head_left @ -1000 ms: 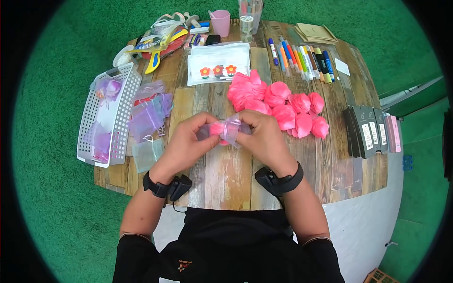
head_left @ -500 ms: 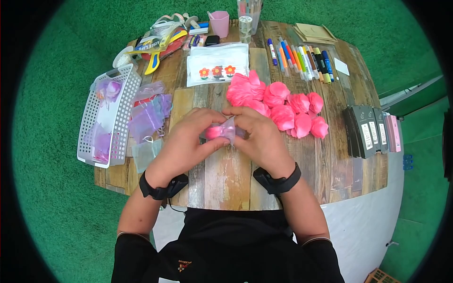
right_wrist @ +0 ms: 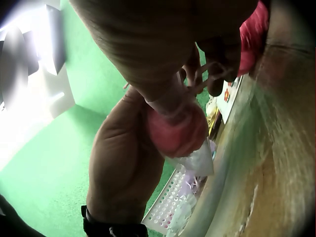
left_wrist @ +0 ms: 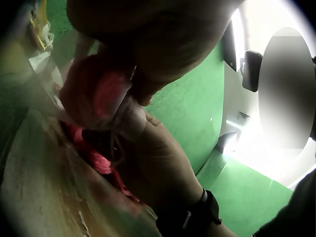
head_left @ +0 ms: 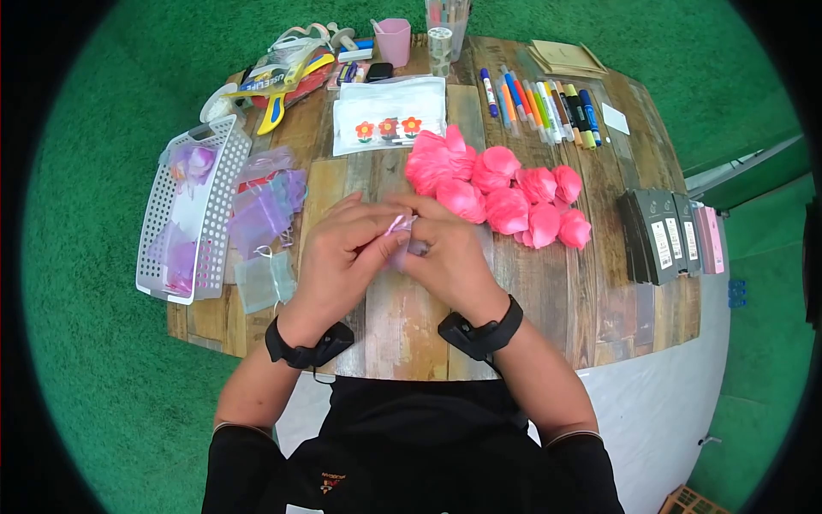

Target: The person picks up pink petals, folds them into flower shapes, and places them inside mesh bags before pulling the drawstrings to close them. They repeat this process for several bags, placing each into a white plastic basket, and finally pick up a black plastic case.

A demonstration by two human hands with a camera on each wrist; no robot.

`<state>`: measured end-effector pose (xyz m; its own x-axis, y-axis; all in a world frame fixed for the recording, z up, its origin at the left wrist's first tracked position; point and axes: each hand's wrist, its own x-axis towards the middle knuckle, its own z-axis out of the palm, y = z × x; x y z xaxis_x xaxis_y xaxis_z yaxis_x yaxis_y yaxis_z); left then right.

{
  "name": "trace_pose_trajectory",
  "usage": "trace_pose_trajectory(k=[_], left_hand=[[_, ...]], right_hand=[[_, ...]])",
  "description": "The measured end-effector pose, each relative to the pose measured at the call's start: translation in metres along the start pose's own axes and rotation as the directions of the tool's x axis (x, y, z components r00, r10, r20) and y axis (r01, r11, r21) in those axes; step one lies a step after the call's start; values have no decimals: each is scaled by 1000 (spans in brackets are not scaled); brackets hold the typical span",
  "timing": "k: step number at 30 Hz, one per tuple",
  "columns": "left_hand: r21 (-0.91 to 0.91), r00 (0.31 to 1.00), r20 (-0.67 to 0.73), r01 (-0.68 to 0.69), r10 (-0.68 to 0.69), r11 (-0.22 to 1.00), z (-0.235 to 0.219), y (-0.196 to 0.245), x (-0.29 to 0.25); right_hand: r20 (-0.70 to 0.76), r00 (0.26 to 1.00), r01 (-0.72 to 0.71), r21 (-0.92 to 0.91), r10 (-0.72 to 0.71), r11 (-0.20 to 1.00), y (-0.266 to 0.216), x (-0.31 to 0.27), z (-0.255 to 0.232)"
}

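Both hands meet over the middle of the table around a small sheer drawstring pouch (right_wrist: pixel 177 132), its pink contents showing through the fabric. My left hand (head_left: pixel 349 248) pinches the pouch's gathered neck, where a pale ribbon (head_left: pixel 397 224) sticks up between thumb and fingers. The right hand (head_left: pixel 452 255) grips the pouch from the other side, fingertips close to those of the left. Thin ribbon ends dangle by the fingers in the left wrist view. In the head view the fingers hide most of the pouch. Just beyond the hands lie heaps of pink artificial petals (head_left: pixel 507 210).
Left of the hands are flat organza pouches (head_left: pixel 257 214) and a white perforated basket (head_left: pixel 210 218). A clear flower-printed bag (head_left: pixel 390 107) lies behind. Markers (head_left: pixel 548 107) line the back right, black boxes (head_left: pixel 648 237) the right edge. A pink cup (head_left: pixel 394 43) stands at the back.
The fingers have closed in around the pouch's neck, and its pink body, visible between the hands before, is now mostly covered. The ribbon now stands up at the left fingertips.
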<state>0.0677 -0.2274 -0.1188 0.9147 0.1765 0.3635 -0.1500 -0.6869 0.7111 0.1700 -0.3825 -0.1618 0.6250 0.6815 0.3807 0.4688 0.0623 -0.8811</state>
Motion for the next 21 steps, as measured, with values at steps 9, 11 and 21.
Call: trace_pose_trajectory(k=[9,11,21], left_hand=[[1,998,-53,-35,35,999,11,2,-4],[-14,998,-51,-28,27,1000,10,3,-3],[-6,949,221,232,-225,973,-14,-6,4]], right_hand=[[-23,992,-123,-275,121,954,2,0,3],[-96,993,-91,-310,64,946,0,-1,3],[-64,998,-46,-341,25,939,-3,2,-11]])
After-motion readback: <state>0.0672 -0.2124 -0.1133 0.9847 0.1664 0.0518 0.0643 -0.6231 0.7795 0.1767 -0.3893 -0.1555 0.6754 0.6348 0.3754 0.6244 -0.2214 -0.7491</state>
